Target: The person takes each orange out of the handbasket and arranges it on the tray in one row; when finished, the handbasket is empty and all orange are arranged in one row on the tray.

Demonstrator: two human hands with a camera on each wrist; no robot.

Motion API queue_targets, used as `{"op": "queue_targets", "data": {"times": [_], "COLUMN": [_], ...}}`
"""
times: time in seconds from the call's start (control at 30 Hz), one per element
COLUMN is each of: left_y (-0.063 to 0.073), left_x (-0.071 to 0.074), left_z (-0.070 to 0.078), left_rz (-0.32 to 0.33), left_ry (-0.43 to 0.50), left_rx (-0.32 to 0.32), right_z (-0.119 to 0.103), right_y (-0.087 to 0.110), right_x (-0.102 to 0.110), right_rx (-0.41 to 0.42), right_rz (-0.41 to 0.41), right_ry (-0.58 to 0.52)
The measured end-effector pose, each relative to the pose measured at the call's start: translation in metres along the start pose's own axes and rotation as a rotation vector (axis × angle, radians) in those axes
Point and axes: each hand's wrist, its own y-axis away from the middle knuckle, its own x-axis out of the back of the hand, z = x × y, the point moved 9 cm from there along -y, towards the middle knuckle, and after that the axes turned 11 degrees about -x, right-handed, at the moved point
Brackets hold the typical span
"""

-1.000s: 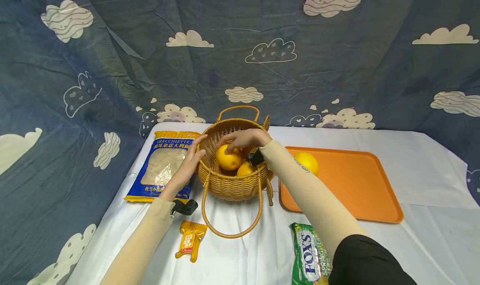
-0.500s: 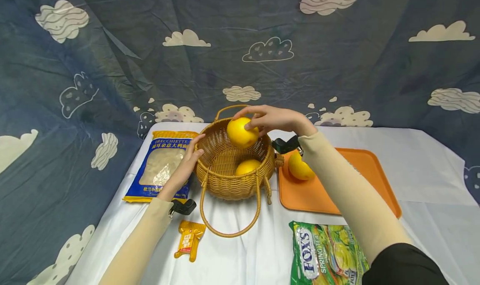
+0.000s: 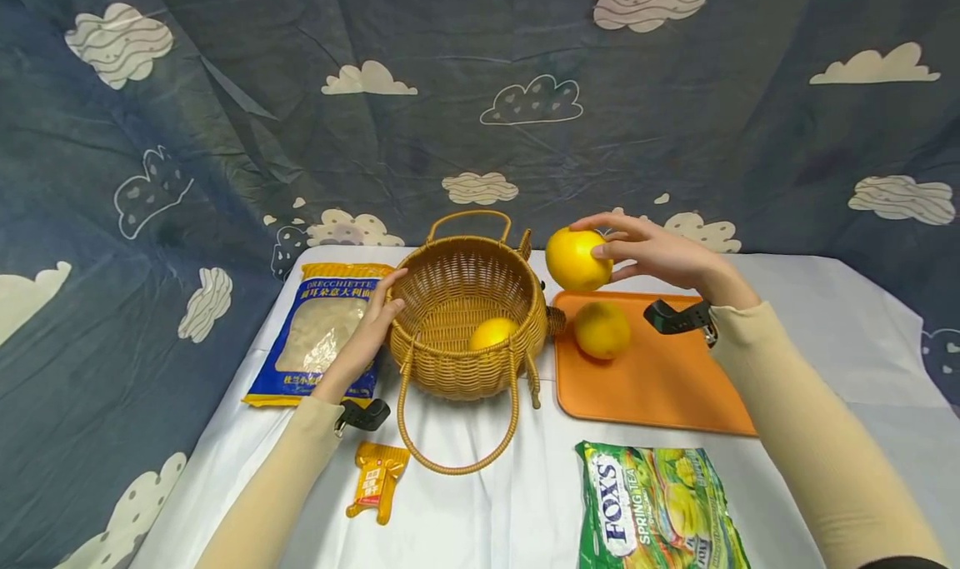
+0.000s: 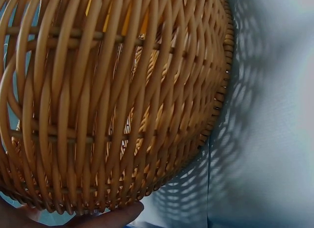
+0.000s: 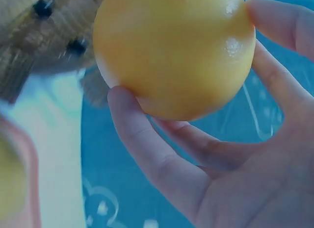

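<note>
My right hand (image 3: 652, 252) pinches a round yellow-orange fruit, an orange (image 3: 577, 258), in the air at the back left of the orange tray (image 3: 675, 386). In the right wrist view, fingertips and thumb press around the held orange (image 5: 171, 51). My left hand (image 3: 367, 327) rests against the left side of the wicker basket (image 3: 465, 377), its fingers fairly straight along the outside near the rim. The left wrist view shows the basket's woven wall (image 4: 122, 105) with the thumb (image 4: 117, 215) touching it. Another orange (image 3: 493, 333) lies inside the basket, and one more orange (image 3: 602, 330) sits on the tray.
A blue and yellow pasta bag (image 3: 322, 336) lies left of the basket. In front are a small orange snack packet (image 3: 377, 479) and a green FOX'S candy bag (image 3: 660, 502). The basket's front handle (image 3: 459, 471) hangs down onto the white cloth. A cloud-patterned curtain (image 3: 420, 161) stands behind.
My right hand has lifted an orange up out of the basket and carried it right, to above the tray's back left. The left hand has stayed at the basket's side.
</note>
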Motion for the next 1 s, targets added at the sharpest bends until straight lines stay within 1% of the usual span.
{"op": "queue_targets", "data": {"times": [0.13,0.27,0.4,0.5,0.63,0.73,0.87,1.0], "left_y": [-0.001,-0.001,0.001,0.002,0.001,0.000,-0.001,0.000], "left_x": [0.003,0.003,0.000,-0.002,-0.003,-0.001,0.002,0.003], "left_z": [-0.018,-0.021,-0.002,0.013,0.014,0.001,-0.019,-0.023], "left_rz": [0.012,0.017,0.005,-0.002,-0.005,-0.001,0.011,0.019], "left_ry": [0.004,0.005,0.007,0.003,-0.005,0.000,0.003,-0.007], "left_rx": [-0.013,-0.031,-0.016,0.000,0.001,0.004,0.005,-0.010], "right_z": [0.030,0.060,0.091,0.114,0.140,0.152,0.159,0.160], "right_y": [0.018,0.034,0.047,0.052,0.053,0.053,0.054,0.053], "right_x": [0.017,0.030,0.037,0.039,0.036,0.033,0.029,0.027], "right_rx": [-0.050,-0.078,-0.096,-0.121,-0.145,-0.149,-0.158,-0.167], "right_rz": [0.075,0.119,0.136,0.141,0.147,0.149,0.170,0.202], "right_ry": [-0.008,-0.022,-0.033,-0.024,-0.032,-0.037,-0.010,0.021]}}
